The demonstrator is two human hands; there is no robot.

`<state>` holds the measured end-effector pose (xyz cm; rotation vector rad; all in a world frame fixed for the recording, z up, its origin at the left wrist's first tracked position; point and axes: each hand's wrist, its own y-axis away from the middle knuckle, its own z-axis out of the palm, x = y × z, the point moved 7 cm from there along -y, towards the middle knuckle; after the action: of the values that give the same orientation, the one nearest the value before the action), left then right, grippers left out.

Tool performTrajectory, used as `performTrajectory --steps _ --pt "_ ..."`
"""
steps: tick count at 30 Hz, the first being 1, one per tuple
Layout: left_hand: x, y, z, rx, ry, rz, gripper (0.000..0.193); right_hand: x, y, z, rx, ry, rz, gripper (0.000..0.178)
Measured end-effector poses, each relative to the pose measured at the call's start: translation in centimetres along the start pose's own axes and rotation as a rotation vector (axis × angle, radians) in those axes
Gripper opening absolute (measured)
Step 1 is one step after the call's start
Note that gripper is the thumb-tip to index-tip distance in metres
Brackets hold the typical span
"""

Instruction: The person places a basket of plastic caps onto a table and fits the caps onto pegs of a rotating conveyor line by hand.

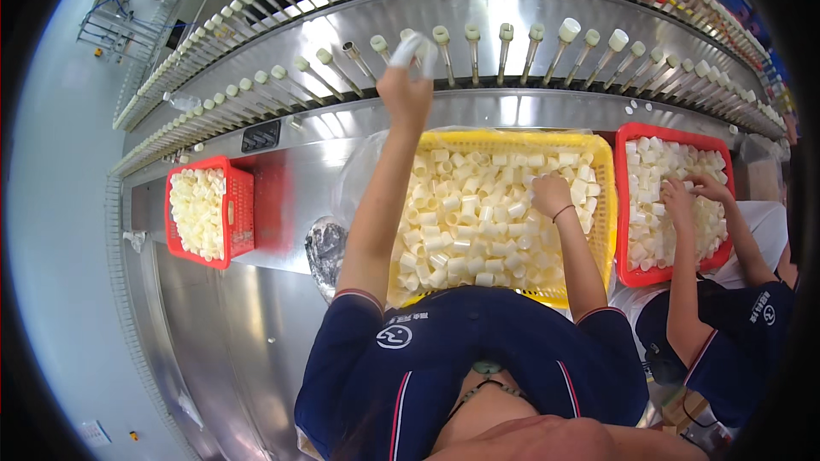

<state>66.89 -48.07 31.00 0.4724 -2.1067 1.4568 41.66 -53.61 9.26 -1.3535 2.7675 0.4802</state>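
My left hand (405, 96) is raised to the near row of metal posts, its fingers curled together around the top of one post. White material covers or sits between those fingertips, and what they grip is hidden. Beside it stands a post with a pale round top (441, 34). My right hand (551, 194) rests in the right part of a yellow basket (609, 205), fingers bent down among short white plastic caps (470, 222). Whatever lies between its fingertips is too small to name.
At left stands a red basket (229, 230) of similar caps. To the right, a co-worker's hands (683, 192) are over another red basket (623, 248). A second row of posts (256, 13) curves behind. A black tray (260, 136) and a silvery crumpled bag (325, 252) lie on the metal table.
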Motion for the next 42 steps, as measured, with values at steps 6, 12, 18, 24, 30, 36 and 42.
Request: performTrajectory --steps 6,12,18,24,30,36,42 --pt "1.1 -1.5 8.1 -0.361 -0.188 0.168 0.026 0.6 -1.6 0.1 0.05 -0.191 0.138 0.018" --pt "3.6 4.3 8.4 -0.616 -0.314 0.204 0.064 1.4 -0.8 -5.3 0.685 -0.733 0.002 0.016" --pt "1.2 25.4 4.1 -1.274 -0.167 0.004 0.024 0.4 -3.3 -17.0 0.865 -1.107 -0.15 0.026" --pt "4.0 26.9 2.6 -1.427 -0.187 -0.131 0.022 -6.3 -8.3 -24.8 0.902 -0.688 -0.276 0.034" --pt "4.4 28.0 3.2 -1.37 -0.376 0.166 0.01 -6.4 -14.2 -23.2 0.885 -0.587 -0.288 0.039" --pt "3.5 28.1 3.7 -1.478 -0.455 0.257 0.009 -5.6 -7.7 -22.7 1.152 -0.448 -0.293 0.029" --pt "3.1 25.7 2.5 -1.243 -0.243 0.155 0.008 -2.5 -3.9 -1.7 0.234 -0.063 -0.204 0.017"
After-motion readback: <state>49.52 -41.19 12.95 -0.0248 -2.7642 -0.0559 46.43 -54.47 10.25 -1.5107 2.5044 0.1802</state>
